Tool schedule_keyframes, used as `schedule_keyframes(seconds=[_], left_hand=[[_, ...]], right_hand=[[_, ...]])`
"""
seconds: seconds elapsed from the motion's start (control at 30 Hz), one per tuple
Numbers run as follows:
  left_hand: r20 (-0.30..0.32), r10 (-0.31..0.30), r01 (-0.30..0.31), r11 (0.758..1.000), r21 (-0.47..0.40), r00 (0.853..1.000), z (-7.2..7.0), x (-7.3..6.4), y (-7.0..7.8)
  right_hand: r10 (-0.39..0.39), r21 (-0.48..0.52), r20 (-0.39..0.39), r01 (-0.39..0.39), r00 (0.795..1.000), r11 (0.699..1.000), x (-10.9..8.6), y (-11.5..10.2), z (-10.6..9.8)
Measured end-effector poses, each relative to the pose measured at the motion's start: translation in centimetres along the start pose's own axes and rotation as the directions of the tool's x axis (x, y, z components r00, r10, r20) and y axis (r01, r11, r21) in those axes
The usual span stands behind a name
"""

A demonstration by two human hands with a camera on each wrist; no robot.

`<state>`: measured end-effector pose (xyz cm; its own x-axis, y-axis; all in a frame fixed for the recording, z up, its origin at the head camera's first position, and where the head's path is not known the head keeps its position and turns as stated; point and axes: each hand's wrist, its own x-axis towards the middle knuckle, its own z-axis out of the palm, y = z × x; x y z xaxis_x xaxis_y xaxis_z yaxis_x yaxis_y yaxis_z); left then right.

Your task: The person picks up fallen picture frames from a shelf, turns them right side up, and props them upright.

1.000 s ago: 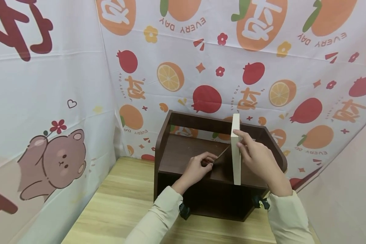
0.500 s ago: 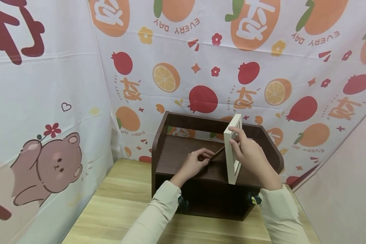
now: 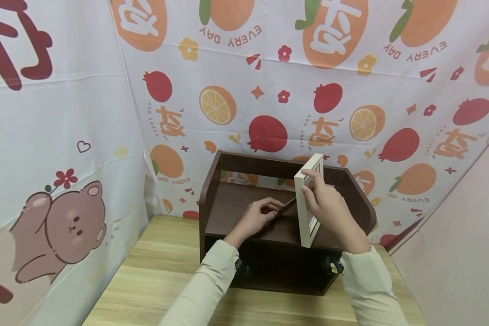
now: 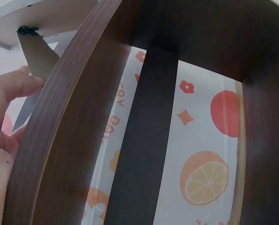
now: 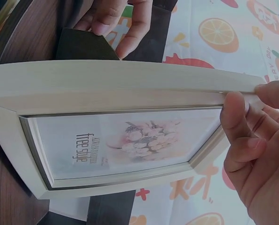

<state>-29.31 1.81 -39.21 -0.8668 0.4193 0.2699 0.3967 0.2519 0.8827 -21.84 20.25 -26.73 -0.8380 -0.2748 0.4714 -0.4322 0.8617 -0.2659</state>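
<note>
My right hand (image 3: 330, 203) grips a cream picture frame (image 3: 303, 210) near its upper edge, with thumb and fingers on the border. The frame stands upright on the top board of a dark brown shelf, turned nearly edge-on to the head view. In the right wrist view, its front (image 5: 148, 143) shows a flower print with lettering under the pane. Behind it a thin stand flap (image 3: 288, 206) juts out at a slant. Thumb and fingers of my left hand (image 3: 254, 219) pinch the flap's free end. A dark hinge (image 4: 27, 30) joins flap and frame back in the left wrist view.
The brown shelf (image 3: 236, 199) has raised side panels, a back rail and a dark open compartment below. It stands on a wood-grain table (image 3: 159, 271). Fruit-printed cloth (image 3: 265, 104) hangs close behind, and a bear-printed cloth (image 3: 73, 226) hangs at the left.
The frame has turned from edge-on, so that part of its front now shows on the right. My left hand stays on the flap. The head view has shifted slightly.
</note>
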Motion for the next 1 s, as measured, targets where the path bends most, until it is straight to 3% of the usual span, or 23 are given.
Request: schedule_keyframes(seconds=[0.2,0.33,0.43,0.53,0.6,0.8,1.0], left_hand=[[-0.034,0.017,-0.015,0.999,0.031,0.999,-0.1,-0.3,0.0],[-0.114,0.087,-0.068,0.985,0.160,0.990,0.7,-1.4,0.1],[-0.201,0.201,-0.132,0.941,0.311,0.959,1.7,-2.7,0.4],[-0.247,0.303,-0.189,0.897,0.399,0.920,2.9,-3.8,0.8],[-0.255,0.330,-0.212,0.892,0.398,0.909,3.7,-4.1,1.3],[-0.247,0.318,-0.225,0.912,0.343,0.915,5.5,-4.2,2.3],[-0.280,0.324,-0.232,0.920,0.315,0.904,6.3,-4.0,2.5]], right_hand=[[-0.002,0.022,0.016,0.002,1.000,1.000,0.0,0.2,0.0],[0.006,0.050,0.025,-0.007,1.000,0.999,-0.2,0.4,0.0],[-0.001,0.057,0.026,-0.001,1.000,0.998,-0.5,0.6,0.1],[-0.007,0.052,0.020,0.006,1.000,0.999,-0.6,0.6,0.2],[-0.001,0.063,0.019,0.000,1.000,0.998,-0.5,0.6,0.1],[0.023,0.105,0.029,-0.026,0.999,0.994,-0.2,0.6,0.0],[0.023,0.115,0.037,-0.027,0.999,0.993,0.0,0.6,-0.1]])
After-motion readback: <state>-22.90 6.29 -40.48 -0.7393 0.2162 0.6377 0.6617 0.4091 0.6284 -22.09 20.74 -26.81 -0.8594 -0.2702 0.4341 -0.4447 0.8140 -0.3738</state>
